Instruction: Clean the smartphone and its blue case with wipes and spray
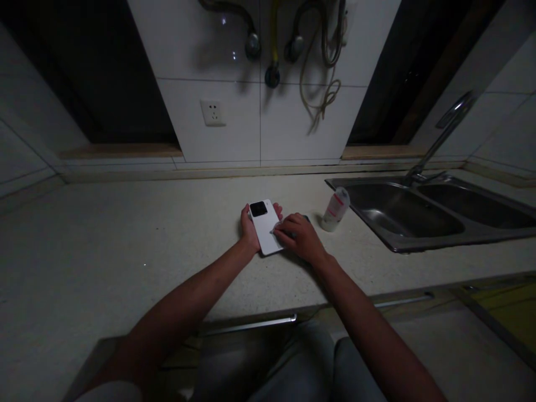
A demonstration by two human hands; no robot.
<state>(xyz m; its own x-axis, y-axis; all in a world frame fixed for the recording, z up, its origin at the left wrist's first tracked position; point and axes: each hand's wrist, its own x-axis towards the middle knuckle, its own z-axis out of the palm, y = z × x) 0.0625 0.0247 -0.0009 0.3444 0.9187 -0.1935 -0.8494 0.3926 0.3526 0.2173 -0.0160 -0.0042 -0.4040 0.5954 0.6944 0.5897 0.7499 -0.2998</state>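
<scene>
A white smartphone [263, 228] lies back side up in my left hand [250, 228], its black camera block at the top end. The fingers of that hand wrap under the phone and show at both its edges. My right hand [296, 234] is closed in a pinch over the lower right part of the phone's back. Something small and pale shows at those fingertips, too small to name. Just behind the right hand peeks the corner of a dark thing [307, 218], mostly hidden. To the right, a whitish container with pink markings [336, 209] stands on the counter.
The pale countertop [104, 240] runs along a tiled wall. A double steel sink [402, 240] with a faucet [438, 137] is set in at the right. A wall socket [213, 113] and several pipes hang above. Drawer handles [251, 325] line the front edge.
</scene>
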